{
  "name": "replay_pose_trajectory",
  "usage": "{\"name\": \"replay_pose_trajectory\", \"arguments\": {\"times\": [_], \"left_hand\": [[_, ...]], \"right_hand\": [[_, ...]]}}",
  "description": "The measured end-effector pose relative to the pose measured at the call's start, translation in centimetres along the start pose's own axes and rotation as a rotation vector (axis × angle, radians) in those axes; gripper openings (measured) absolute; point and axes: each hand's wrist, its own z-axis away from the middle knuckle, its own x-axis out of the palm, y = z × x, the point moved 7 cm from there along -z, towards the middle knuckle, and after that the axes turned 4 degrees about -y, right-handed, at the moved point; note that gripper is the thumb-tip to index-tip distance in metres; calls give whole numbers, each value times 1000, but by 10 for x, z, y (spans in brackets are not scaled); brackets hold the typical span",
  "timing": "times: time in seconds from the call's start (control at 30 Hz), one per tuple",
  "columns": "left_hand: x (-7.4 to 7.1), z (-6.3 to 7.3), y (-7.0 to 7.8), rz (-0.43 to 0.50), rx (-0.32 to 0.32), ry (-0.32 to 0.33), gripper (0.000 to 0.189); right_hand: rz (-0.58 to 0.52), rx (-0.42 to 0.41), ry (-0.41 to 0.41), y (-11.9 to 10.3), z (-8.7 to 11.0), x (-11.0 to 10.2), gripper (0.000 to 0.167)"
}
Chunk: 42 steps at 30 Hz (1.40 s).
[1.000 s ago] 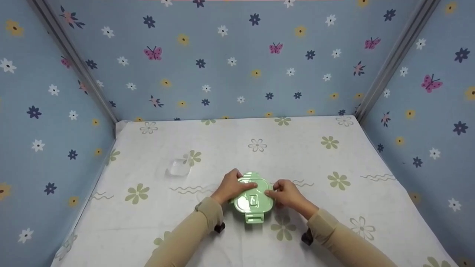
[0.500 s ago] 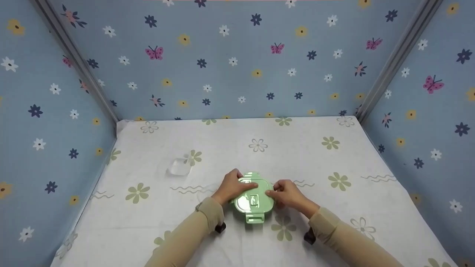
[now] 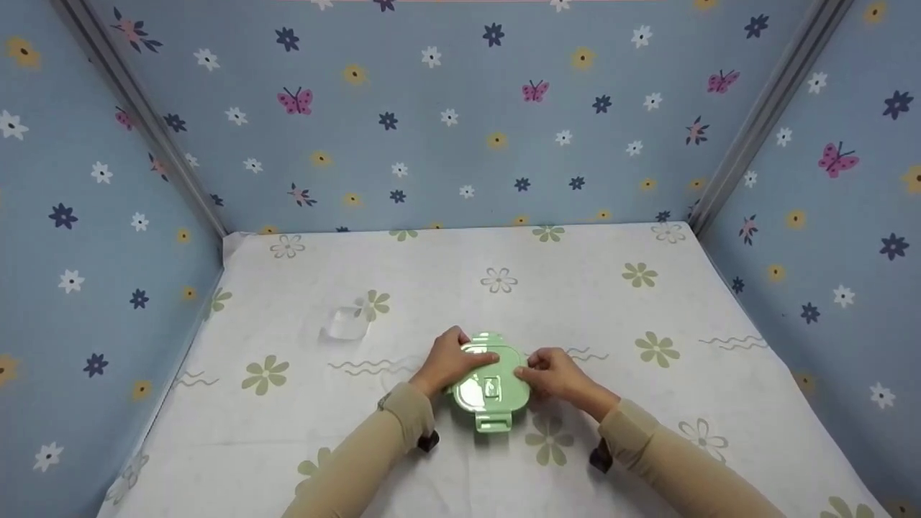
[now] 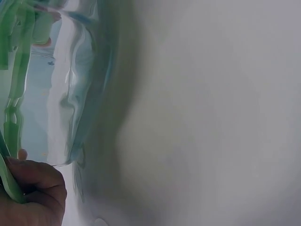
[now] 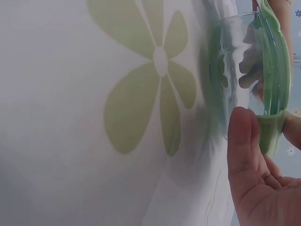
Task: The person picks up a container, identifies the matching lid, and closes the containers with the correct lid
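Observation:
A food container with a green snap-lock lid [image 3: 476, 392] sits on the cloth in the head view. Its clear body [image 5: 230, 42] shows under the lid in the right wrist view. My left hand [image 3: 442, 365] grips its left side, thumb lying across the lid; in the left wrist view its curled fingers [image 4: 44, 183] are at a green edge. At the right side, my right hand [image 3: 565, 378] pinches the lid's side latch [image 5: 269, 132], thumb above on the lid rim and fingers against the latch and body. The front latch [image 3: 493, 422] sticks outward.
A small clear, box-like piece [image 3: 347, 324] lies to the left, beyond the left hand. White flower-print cloth [image 3: 575, 302] covers the table. Blue patterned panels [image 3: 446, 93] with grey metal posts [image 3: 755, 122] stand round the back and sides.

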Motion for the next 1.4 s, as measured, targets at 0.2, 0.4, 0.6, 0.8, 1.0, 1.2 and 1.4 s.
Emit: {"name": "replay_pose_trajectory", "arguments": {"times": [0.2,0.4,0.6,0.8,1.0,1.2,1.4], "left_hand": [[-1,1,-1,4,-9,0,58],[-2,0,2,9,9,0,59],[-2,2,2,6,4,-1,60],[-2,3,1,-27,-12,-18,62],[-4,5,4,-45,-1,-7,64],[-5,6,4,-35,5,13,62],[-4,5,2,-28,8,10,60]], "right_hand": [[-37,-3,-26,0,0,2,23],[-34,-34,-21,-2,0,1,22],[17,-27,23,-4,1,2,22],[90,-15,42,-10,3,4,22],[115,-1,33,-13,2,3,22],[171,-33,24,-16,3,2,27],[258,-61,39,-18,6,1,28]]}}
